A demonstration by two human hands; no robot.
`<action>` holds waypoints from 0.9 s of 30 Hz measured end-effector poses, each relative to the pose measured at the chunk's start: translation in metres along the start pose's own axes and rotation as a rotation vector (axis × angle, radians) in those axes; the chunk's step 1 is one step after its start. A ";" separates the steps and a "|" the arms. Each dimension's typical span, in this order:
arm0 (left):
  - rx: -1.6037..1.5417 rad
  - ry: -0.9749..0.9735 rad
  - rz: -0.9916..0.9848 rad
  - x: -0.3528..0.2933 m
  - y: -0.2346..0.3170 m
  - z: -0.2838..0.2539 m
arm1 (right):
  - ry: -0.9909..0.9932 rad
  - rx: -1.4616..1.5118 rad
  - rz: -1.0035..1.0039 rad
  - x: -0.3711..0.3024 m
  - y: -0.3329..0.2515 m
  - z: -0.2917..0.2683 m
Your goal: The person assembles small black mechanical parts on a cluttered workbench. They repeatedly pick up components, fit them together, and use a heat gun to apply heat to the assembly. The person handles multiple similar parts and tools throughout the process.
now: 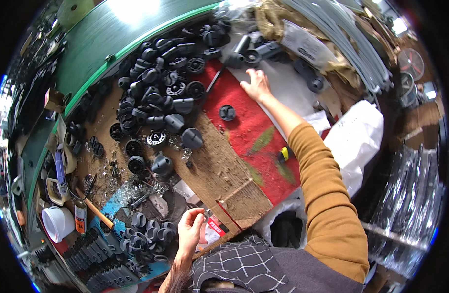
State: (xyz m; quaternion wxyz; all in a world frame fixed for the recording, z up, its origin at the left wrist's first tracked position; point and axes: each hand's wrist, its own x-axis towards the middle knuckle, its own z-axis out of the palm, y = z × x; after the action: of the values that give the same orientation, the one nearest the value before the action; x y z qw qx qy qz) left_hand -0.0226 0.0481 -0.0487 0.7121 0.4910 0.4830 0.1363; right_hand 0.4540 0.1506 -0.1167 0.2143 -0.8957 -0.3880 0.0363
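My right hand point(256, 86) reaches out over the edge between the red cloth point(212, 100) and a pale sheet point(288, 80). Its fingers are apart and nothing shows in them. Just beyond it lie dark grey tubular plastic parts point(235, 59), apart from the fingertips. Close to my body, my left hand point(189, 230) is closed, thumb and fingertips together; whatever they may hold is hidden. A pile of small curved dark parts point(148, 234) lies left of it. One round black cap point(227, 113) sits alone on the red cloth.
A large heap of black plastic wheels and caps point(156, 93) covers the back left. A hammer point(95, 207), a spray can point(80, 217) and a white tub point(58, 223) stand or lie at the left. A yellow-and-black tape measure point(284, 154) rests beside my right arm.
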 end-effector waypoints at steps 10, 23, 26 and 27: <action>-0.140 0.076 -0.041 0.036 0.014 -0.007 | 0.168 -0.278 0.191 0.101 -0.041 0.058; -0.223 0.237 0.130 0.052 0.034 -0.039 | -1.604 0.617 -0.738 -0.155 -0.133 -0.039; -0.135 0.275 0.168 0.056 0.036 -0.058 | -1.577 0.537 -1.268 -0.212 -0.155 0.009; -0.081 0.308 0.200 0.063 0.038 -0.071 | -1.496 0.568 -1.256 -0.226 -0.157 0.020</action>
State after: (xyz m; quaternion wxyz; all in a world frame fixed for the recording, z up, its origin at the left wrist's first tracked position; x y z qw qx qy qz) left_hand -0.0387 0.1486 -0.0552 0.6318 0.4809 0.5292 0.2992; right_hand 0.1854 0.0922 -0.0929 0.1017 -0.1938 -0.7998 0.5589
